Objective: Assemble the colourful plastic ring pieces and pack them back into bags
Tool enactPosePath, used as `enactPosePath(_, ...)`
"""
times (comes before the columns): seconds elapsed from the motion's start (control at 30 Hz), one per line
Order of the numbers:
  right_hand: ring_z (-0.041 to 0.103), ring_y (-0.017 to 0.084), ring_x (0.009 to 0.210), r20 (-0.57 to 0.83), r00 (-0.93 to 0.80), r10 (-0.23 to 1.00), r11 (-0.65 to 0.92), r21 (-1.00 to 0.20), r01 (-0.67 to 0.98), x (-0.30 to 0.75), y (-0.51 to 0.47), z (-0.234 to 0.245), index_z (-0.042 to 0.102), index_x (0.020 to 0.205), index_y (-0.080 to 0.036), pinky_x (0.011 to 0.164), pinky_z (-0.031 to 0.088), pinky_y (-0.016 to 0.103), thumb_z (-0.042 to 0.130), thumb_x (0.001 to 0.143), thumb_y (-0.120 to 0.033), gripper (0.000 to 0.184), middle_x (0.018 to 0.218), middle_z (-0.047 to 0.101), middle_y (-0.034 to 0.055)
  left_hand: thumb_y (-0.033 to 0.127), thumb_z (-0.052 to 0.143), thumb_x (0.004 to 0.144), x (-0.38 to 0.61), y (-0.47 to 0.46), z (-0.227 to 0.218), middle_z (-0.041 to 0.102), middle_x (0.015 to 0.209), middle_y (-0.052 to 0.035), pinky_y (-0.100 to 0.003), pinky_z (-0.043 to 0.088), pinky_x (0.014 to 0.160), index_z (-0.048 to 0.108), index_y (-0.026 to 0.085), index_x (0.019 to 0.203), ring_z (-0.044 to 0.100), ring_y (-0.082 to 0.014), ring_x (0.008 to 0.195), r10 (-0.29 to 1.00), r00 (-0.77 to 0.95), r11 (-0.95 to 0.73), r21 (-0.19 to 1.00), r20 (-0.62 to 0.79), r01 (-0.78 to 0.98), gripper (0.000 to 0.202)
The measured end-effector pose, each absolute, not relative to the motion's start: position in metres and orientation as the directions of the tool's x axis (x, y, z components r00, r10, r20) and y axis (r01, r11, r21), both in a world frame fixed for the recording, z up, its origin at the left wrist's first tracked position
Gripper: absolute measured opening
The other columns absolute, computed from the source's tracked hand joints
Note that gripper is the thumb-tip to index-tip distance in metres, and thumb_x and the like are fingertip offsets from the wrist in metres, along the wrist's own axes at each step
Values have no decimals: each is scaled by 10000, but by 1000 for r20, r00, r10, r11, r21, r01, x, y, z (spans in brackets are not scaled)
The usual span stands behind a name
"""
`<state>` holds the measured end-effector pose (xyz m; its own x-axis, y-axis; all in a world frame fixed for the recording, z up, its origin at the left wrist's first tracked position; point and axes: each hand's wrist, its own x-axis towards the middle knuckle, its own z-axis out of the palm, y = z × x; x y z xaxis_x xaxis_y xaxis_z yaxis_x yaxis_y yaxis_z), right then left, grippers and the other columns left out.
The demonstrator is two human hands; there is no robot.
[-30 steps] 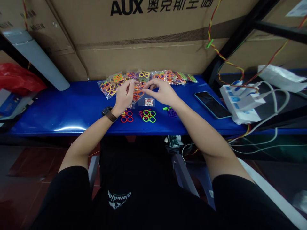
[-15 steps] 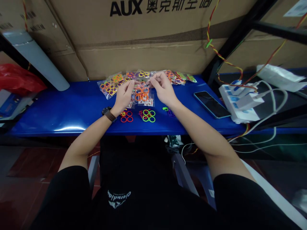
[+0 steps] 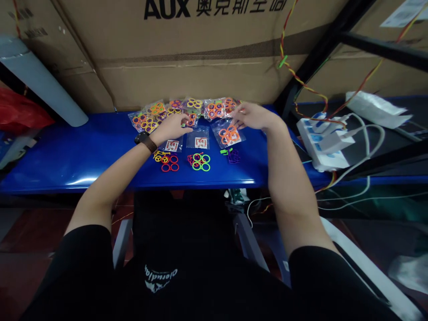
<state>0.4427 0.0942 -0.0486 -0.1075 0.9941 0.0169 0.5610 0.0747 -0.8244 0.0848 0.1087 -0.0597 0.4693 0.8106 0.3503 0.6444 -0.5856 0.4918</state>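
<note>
My right hand (image 3: 256, 117) has its fingertips pinched at the upper right edge of a clear plastic bag (image 3: 229, 135) holding orange ring parts and a small printed card. My left hand (image 3: 172, 127) hovers over the pile, thumb and forefinger apart, next to another bag with orange rings (image 3: 191, 119). Between the hands lies a flat clear bag with a printed card (image 3: 201, 141); a similar bag (image 3: 171, 145) is partly under my left wrist. In front are loose red rings (image 3: 170, 163), yellow pieces (image 3: 162, 156), green rings (image 3: 201, 162) and purple pieces (image 3: 233, 156).
More filled bags (image 3: 214, 109) lie along the back of the blue table (image 3: 100, 151), against a large cardboard box (image 3: 200, 58). On the right stands a white power strip (image 3: 323, 145) with plugs and cables. A grey tube (image 3: 47, 80) leans at the left.
My hands have moved apart. The bag with orange rings went right with my right hand, uncovering the flat card bag. The phone is now hidden behind my right arm. The view shifted slightly.
</note>
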Motion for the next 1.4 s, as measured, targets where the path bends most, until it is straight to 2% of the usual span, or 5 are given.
enactPosePath(0.2,758,284,751,-95,-107,990,5,-724,690,457,98,-55,686,734,-284,795,705,620,978,840,-477,365,714,741,71,268,903,716,101,123,-64,821,1005,-84,-581,558,1130,823,297,924,730,-349,1054,758,570,-650,424,316,630,225)
enactPosePath(0.4,758,269,815,146,-135,980,194,-543,817,454,89,-45,739,809,-260,858,651,533,956,819,-445,286,861,813,92,151,798,711,109,116,-65,782,888,-68,-600,532,1109,807,284,827,699,-343,971,766,588,-641,372,259,671,177)
enactPosePath(0.53,769,263,870,159,-414,896,407,-663,628,425,57,-25,784,908,-264,878,628,494,913,866,-610,371,931,840,69,172,754,781,109,107,-54,794,911,-82,-631,506,1161,795,284,764,703,-348,1023,777,532,-630,417,337,655,121)
enactPosePath(1.13,638,184,727,-242,-788,566,482,-679,554,375,9,-6,778,927,-227,725,490,379,842,872,-751,530,798,748,14,331,874,920,77,56,-42,848,990,-58,-337,662,918,764,222,968,828,-193,972,938,126,-332,940,322,72,162)
enactPosePath(1.4,661,184,872,288,-560,777,472,-856,213,376,0,5,656,803,-259,803,576,387,957,759,-837,653,1001,758,35,339,785,1032,93,33,-38,861,1007,-38,-316,661,937,701,237,1045,860,-187,1033,930,271,-261,965,247,19,133)
